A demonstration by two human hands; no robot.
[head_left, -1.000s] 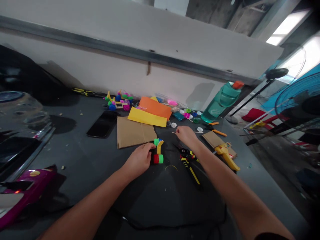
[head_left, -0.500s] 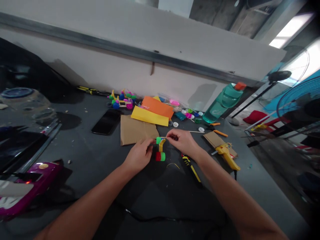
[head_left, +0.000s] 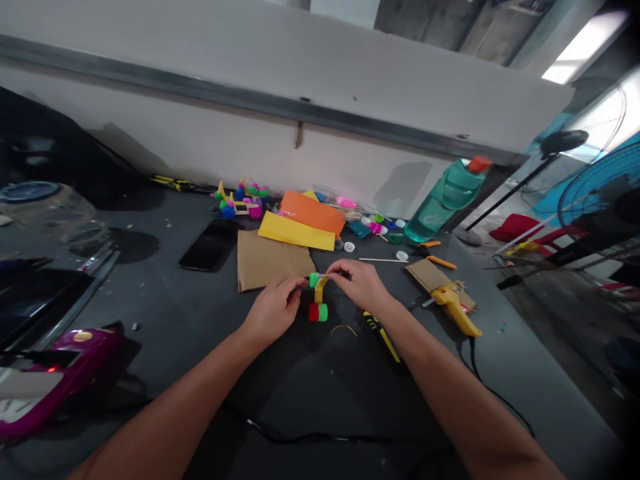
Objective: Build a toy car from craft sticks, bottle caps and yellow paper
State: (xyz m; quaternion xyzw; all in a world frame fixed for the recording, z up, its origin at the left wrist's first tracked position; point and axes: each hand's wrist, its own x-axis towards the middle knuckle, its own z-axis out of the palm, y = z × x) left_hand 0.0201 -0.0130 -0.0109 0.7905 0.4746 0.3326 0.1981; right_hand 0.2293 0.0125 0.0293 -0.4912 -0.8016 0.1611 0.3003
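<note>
Both sets of fingers [head_left: 299, 284] flank the yellow piece [head_left: 319, 293].

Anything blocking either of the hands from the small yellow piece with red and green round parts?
Nothing visible. The left hand and right hand both have fingertips at the upper end of that yellow piece; exact contact is too small to tell. The black-and-yellow tool handle lies to the right, out of the way.

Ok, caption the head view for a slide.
Right hand holds a thin stick at a small yellow piece; left hand by a green cap.
</note>
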